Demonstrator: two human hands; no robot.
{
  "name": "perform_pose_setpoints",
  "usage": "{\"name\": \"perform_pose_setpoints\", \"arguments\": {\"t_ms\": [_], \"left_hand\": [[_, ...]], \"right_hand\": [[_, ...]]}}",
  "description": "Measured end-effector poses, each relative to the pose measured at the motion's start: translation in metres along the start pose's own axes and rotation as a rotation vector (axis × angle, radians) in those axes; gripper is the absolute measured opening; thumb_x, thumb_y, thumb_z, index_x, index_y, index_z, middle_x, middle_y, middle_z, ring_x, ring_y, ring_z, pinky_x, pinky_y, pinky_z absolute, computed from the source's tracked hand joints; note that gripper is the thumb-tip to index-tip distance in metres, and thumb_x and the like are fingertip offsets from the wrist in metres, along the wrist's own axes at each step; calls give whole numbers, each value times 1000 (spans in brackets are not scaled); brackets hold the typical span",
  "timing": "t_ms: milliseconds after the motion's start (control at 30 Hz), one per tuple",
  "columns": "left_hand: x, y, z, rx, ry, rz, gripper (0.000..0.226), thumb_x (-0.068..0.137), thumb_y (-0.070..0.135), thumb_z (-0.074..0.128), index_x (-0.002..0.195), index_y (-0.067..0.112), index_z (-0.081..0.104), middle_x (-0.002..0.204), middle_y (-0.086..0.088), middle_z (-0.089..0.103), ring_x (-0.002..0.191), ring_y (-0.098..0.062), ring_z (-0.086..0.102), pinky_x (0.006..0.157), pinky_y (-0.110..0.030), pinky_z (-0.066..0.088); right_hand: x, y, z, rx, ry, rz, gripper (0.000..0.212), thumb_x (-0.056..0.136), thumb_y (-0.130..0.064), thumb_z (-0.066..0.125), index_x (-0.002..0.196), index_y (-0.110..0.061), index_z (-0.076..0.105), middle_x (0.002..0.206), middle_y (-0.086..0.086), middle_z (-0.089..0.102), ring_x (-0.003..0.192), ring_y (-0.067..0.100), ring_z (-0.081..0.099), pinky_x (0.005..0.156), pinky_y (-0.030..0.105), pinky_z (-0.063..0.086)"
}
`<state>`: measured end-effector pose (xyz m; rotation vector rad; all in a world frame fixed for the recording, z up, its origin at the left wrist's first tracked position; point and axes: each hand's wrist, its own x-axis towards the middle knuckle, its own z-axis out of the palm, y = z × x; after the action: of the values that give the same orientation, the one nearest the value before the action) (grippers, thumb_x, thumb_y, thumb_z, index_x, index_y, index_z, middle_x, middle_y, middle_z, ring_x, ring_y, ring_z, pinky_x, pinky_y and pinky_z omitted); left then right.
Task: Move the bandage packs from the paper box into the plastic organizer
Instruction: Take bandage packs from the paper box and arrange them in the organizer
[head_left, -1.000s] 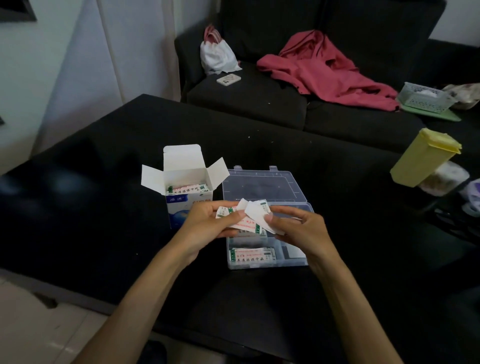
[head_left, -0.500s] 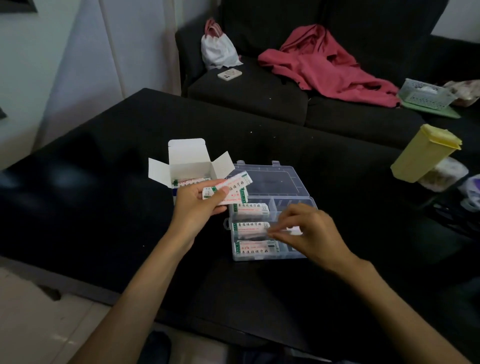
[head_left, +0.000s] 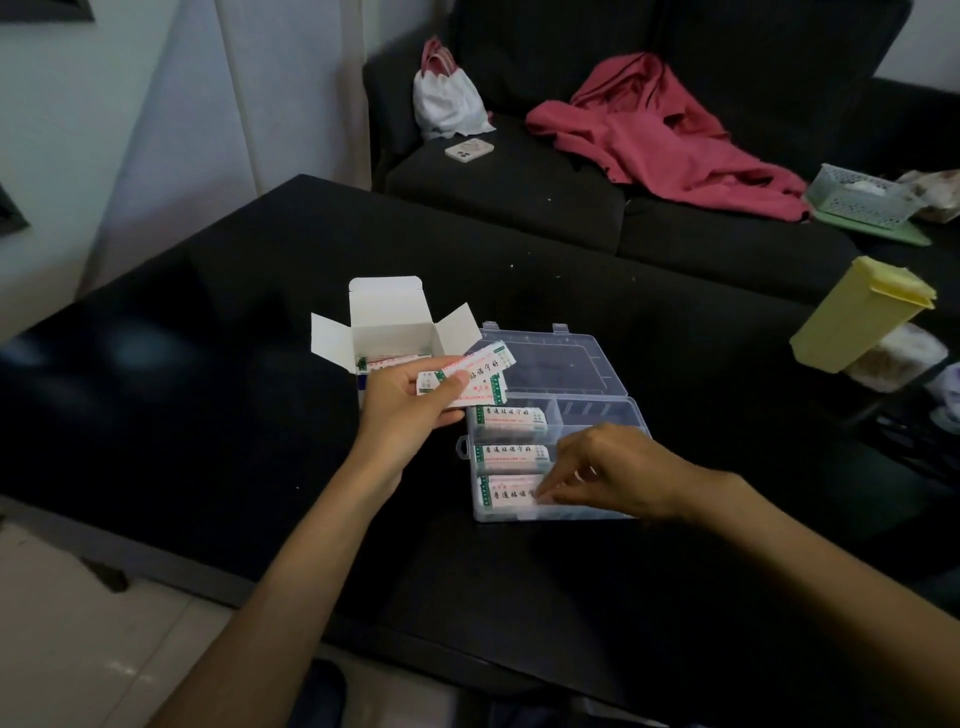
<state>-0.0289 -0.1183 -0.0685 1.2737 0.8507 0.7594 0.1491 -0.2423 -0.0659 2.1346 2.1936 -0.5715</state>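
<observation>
Two bare hands over the black table (head_left: 208, 364). The left hand (head_left: 410, 405) has thumb and fingers clamped on a small fan of white paper bandage packs with green and red print (head_left: 467, 382); at least two, maybe a third tucked under, hard to count since they overlap. It holds them just above the gap between the open white paper box with a blue front (head_left: 389, 325) and the clear plastic organizer with its lid flipped back (head_left: 597, 410).

Three loaded compartments run down the organizer's left column, each with packs lying flat: the far pack (head_left: 511, 418), the middle pack (head_left: 511, 453) and the near pack (head_left: 511, 493). The right hand (head_left: 618, 470) reaches into the near one, fingertips (head_left: 548, 491) curled down onto that pack's right end (pressing or pinching, can't tell). The hand hides the right-side compartments.

Inside the box, only a sliver of more packs (head_left: 395, 359) shows behind the left hand, so no count there.

One yellow plastic lidded container (head_left: 857, 317) sits tilted at the right. Behind: one dark sofa (head_left: 519, 192) with one red garment (head_left: 660, 140), one white bag (head_left: 447, 104), one phone (head_left: 469, 150) and one pale green basket (head_left: 857, 200).
</observation>
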Motion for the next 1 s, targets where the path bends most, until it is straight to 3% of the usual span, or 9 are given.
{"name": "perform_pose_setpoints", "arguments": {"t_ms": [100,167,233,333,533,633,767,867,1000], "left_hand": [[0,0,-1,5,-19,-7,26,88,8,63,115,10,66,92,6,69,80,-3,68,64,-16,56],[-1,0,-1,15,-41,-8,25,88,9,64,112,13,67,90,7,69,78,-2,68,63,-16,56],[-2,1,0,9,-68,-16,22,87,9,65,108,15,68,87,7,70,74,0,69,61,-14,55],[-5,1,3,46,-106,-23,19,84,10,68,103,15,69,81,6,71,71,1,69,58,-12,53],[-8,-5,4,11,-233,-154,23,86,16,67,110,16,67,94,-3,74,86,-8,71,69,-18,56],[-6,-3,6,-112,-320,-243,18,90,11,61,106,15,65,93,-5,75,90,-13,71,70,-19,56],[-4,-2,11,-166,-295,-238,22,92,5,56,111,13,63,96,-4,74,90,-11,70,73,-18,57],[-4,-6,14,-53,-179,-122,32,90,5,60,120,15,61,103,-6,71,91,-10,70,73,-18,56],[-6,-8,17,-63,-143,-60,35,88,7,62,122,17,60,101,-3,73,90,-8,70,71,-17,55]], "right_hand": [[0,-3,-4,201,-32,77,24,92,-40,53,101,-27,72,91,-12,66,73,8,58,64,19,48],[-1,-6,-12,552,200,216,27,93,-38,50,92,-22,72,78,-2,68,64,19,59,56,24,51],[-1,-10,-20,836,453,391,30,92,-43,49,91,-22,69,73,0,66,59,14,60,51,18,48],[7,-28,-16,1123,429,496,33,85,-48,58,105,-22,63,87,-2,69,68,7,68,56,18,52],[18,-46,3,1240,659,493,4,85,-20,67,86,-17,68,70,-5,72,61,3,63,55,15,49],[17,-45,4,1265,756,531,7,85,-21,68,84,-15,69,69,-6,70,58,1,60,50,12,46],[15,-39,3,1543,881,606,18,87,-29,65,96,-13,69,86,-2,70,79,8,61,67,21,46],[7,-33,0,1852,877,538,16,84,-27,66,94,-15,69,78,-6,70,80,10,61,74,25,47],[4,-31,4,1788,639,469,20,79,-25,69,93,-11,68,91,1,73,95,15,63,80,26,49]]}}
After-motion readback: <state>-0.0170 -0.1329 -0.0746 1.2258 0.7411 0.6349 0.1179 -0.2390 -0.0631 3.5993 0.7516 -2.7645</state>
